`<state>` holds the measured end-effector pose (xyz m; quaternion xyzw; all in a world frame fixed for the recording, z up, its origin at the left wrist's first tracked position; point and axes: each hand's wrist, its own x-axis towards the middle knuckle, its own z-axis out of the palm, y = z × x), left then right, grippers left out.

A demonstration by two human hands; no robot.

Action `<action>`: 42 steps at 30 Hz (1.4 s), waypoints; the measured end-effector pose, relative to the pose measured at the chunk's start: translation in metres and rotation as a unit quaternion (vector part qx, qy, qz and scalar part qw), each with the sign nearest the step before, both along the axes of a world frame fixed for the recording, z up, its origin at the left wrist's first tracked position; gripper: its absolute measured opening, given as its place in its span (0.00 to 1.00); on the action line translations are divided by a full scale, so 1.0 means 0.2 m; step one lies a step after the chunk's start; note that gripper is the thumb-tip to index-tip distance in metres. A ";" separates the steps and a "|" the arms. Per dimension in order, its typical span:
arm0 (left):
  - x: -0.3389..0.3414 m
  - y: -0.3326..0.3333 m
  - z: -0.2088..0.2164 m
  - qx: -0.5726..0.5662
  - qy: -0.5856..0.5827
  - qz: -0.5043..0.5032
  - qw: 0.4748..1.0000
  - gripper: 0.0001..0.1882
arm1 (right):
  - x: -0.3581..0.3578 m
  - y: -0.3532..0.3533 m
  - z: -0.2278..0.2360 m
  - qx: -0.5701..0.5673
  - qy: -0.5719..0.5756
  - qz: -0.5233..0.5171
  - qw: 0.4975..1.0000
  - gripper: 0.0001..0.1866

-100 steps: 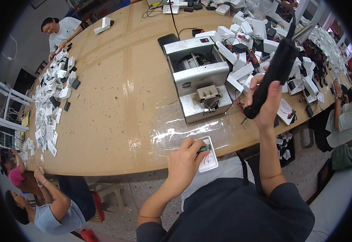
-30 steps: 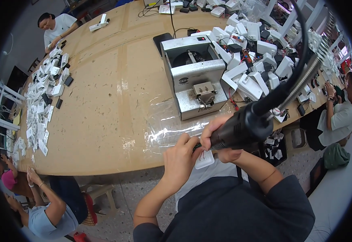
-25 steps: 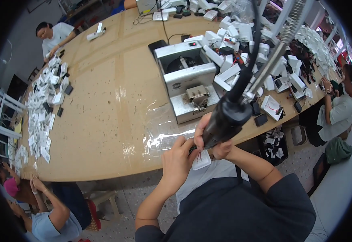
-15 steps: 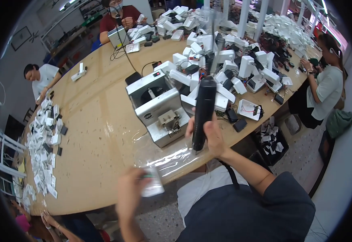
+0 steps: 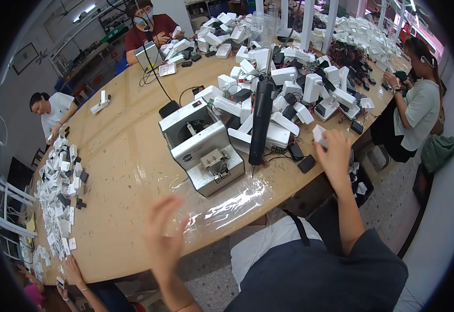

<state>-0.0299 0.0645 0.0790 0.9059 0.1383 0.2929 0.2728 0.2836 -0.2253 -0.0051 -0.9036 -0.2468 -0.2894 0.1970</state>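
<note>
My left hand (image 5: 165, 236), a little blurred, is raised over the table's near edge with fingers apart and nothing in it. My right hand (image 5: 336, 158) is closed on a white plastic case (image 5: 320, 134) at the right side of the table; the fingers hide much of it. Between my hands a black electric screwdriver (image 5: 261, 122) hangs upright, tip down, touched by neither hand. To its left stands a silver metal machine (image 5: 203, 151) with a red switch and a small block fixture on its front.
White cases and black boxes with wires are heaped (image 5: 289, 78) behind the screwdriver. Another pile of white pieces (image 5: 60, 192) lies at the left edge. Clear plastic film (image 5: 227, 203) covers the near edge. Other people work around the wooden table (image 5: 117, 171); a bin (image 5: 363, 182) stands below on the right.
My right hand has let go of the screwdriver and moved right onto the white case. The flat white piece has left my left hand, whose fingers have spread.
</note>
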 end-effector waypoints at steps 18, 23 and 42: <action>0.17 -0.25 -0.28 -0.422 0.054 -0.175 0.888 0.14 | -0.45 0.27 0.37 0.208 0.524 0.680 0.470 0.15; -0.15 0.03 -0.34 -0.316 0.133 -0.150 0.927 0.14 | -0.53 0.36 0.18 -0.003 0.481 0.688 0.544 0.10; -0.02 -0.18 -0.44 -0.039 0.117 0.021 0.992 0.29 | -0.68 0.49 0.01 -0.075 0.318 0.619 0.714 0.36</action>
